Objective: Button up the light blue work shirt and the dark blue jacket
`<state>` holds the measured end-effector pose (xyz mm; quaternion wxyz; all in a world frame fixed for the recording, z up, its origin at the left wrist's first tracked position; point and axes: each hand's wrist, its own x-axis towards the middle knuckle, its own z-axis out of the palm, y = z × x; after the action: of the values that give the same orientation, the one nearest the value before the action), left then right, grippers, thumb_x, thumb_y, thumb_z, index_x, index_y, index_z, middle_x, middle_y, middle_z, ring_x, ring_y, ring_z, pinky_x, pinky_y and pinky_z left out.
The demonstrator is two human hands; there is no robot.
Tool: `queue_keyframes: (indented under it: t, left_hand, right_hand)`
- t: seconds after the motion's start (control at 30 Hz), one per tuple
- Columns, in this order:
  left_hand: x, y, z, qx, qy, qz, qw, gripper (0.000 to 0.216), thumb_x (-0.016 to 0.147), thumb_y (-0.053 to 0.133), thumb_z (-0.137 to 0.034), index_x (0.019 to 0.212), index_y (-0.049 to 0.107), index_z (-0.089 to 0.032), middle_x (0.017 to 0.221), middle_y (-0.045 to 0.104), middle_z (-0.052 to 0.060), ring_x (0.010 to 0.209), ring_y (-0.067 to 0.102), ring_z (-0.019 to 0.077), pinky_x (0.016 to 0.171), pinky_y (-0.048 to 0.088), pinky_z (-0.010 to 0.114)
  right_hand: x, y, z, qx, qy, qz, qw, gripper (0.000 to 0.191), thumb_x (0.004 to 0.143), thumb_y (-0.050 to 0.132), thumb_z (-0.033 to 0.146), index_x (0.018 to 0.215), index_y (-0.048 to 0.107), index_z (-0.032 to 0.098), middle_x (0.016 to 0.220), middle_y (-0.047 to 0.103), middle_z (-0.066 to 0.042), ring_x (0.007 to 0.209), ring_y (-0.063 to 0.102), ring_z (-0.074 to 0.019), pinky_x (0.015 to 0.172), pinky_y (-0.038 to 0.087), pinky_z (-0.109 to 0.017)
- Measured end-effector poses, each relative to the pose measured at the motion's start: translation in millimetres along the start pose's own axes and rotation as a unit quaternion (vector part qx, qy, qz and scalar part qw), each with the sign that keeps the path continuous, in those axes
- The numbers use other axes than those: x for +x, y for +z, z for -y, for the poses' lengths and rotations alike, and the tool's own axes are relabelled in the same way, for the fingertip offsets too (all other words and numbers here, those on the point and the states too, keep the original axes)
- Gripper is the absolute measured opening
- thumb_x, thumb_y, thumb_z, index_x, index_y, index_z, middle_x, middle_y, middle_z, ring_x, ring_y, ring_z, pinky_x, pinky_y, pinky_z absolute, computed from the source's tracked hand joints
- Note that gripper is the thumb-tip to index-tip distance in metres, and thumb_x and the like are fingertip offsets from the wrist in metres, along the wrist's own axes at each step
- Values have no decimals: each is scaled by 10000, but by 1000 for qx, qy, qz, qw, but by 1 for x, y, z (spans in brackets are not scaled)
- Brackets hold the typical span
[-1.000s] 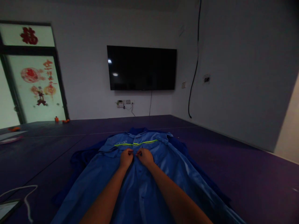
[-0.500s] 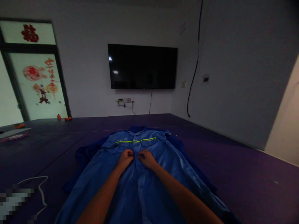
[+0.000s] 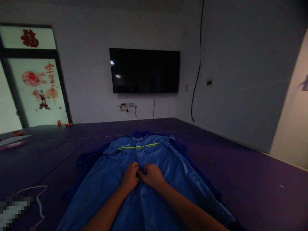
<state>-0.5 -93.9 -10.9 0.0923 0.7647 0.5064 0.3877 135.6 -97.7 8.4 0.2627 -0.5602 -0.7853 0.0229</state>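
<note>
A light blue work shirt with a yellow-green stripe across the chest lies front side up, its collar away from me. Beneath it spreads a darker blue garment, showing at both sides and behind the collar. My left hand and my right hand meet at the shirt's button placket, below the stripe. Fingers of both are curled and pinch the placket cloth, with the fingertips almost touching. Whatever button lies between them is hidden by the fingers.
Purple floor surrounds the garments. On the left lie a white cable, a pink-rimmed flat item and small orange objects. A television hangs on the far wall, and a black cable dangles at the right.
Both hands have come closer together and slid a little down the placket toward me. A button above them is now uncovered. The camera view has shifted slightly.
</note>
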Motion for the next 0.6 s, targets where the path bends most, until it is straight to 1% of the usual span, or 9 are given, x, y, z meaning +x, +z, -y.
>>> queue_keyframes:
  t: [0.13,0.2,0.27,0.37,0.43,0.5,0.6]
  left_hand:
    - [0,0,-3,-2,-3,4,1000,125,635,521,-63,680,597,-151,811,563,45,837,532,165,749,409,263]
    - [1,-3,-4,-18,-11,4,1000,97,640,555,-98,692,615,-154,804,570,44,831,540,167,748,414,263]
    - [1,-8,-4,-39,-23,12,999,99,628,581,-107,698,629,-159,800,576,40,830,547,167,750,420,262]
    - [2,-14,-3,-66,-35,29,997,132,601,595,-78,691,637,-164,788,583,31,811,552,158,742,424,257]
    - [2,-15,-2,-79,-38,27,996,122,595,602,-79,677,634,-163,770,585,26,782,552,153,725,426,256]
    - [3,-14,-2,-92,-40,10,995,74,608,611,-109,661,628,-159,758,586,26,755,552,150,704,428,259]
    - [4,-11,-3,-112,-44,-23,992,35,634,603,-144,661,624,-153,764,601,36,733,559,150,682,432,261]
  right_hand:
    - [5,3,-6,11,-3,13,1000,177,706,530,305,664,631,165,679,651,-67,643,586,-163,531,318,-224]
    - [10,3,-13,43,-3,22,999,132,682,525,238,629,621,164,635,638,-41,606,571,-142,511,305,-211]
    - [14,4,-19,98,-9,36,994,134,681,504,201,602,605,164,589,613,-11,568,550,-119,495,299,-195]
    - [19,4,-26,201,-10,50,978,167,700,475,196,570,573,158,530,558,22,523,512,-96,472,297,-176]
    - [22,5,-28,253,-9,55,966,189,710,471,211,550,553,153,498,519,33,504,488,-91,465,300,-172]
    - [23,5,-28,287,-9,59,956,199,715,469,224,549,552,151,489,502,37,500,475,-90,470,312,-171]
    - [23,5,-26,319,-18,63,946,180,716,472,229,593,578,151,522,523,32,527,485,-96,494,343,-174]
